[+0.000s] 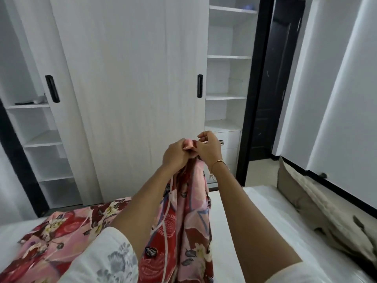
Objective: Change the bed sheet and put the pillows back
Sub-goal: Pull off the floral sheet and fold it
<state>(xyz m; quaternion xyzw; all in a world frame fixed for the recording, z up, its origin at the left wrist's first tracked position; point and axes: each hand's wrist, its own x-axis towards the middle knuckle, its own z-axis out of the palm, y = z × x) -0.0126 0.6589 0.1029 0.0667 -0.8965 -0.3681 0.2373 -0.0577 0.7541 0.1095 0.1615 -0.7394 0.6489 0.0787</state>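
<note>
A red and pink floral bed sheet [191, 213] hangs in a bunched column from both my hands, raised in front of me. My left hand [176, 153] is closed on its pink top edge. Touching that hand, my right hand [208, 149] pinches the same edge, with a gold bracelet on the wrist. The lower part of the sheet spreads over the left of the bare white mattress [271, 217]. A beige pillow [318, 203] leans along the right side of the bed against the wall.
A white wardrobe [130, 78] with sliding doors and open shelves stands just beyond the bed. A dark doorway [273, 88] opens at its right. White wall panels [336, 99] with black trim run along the right side.
</note>
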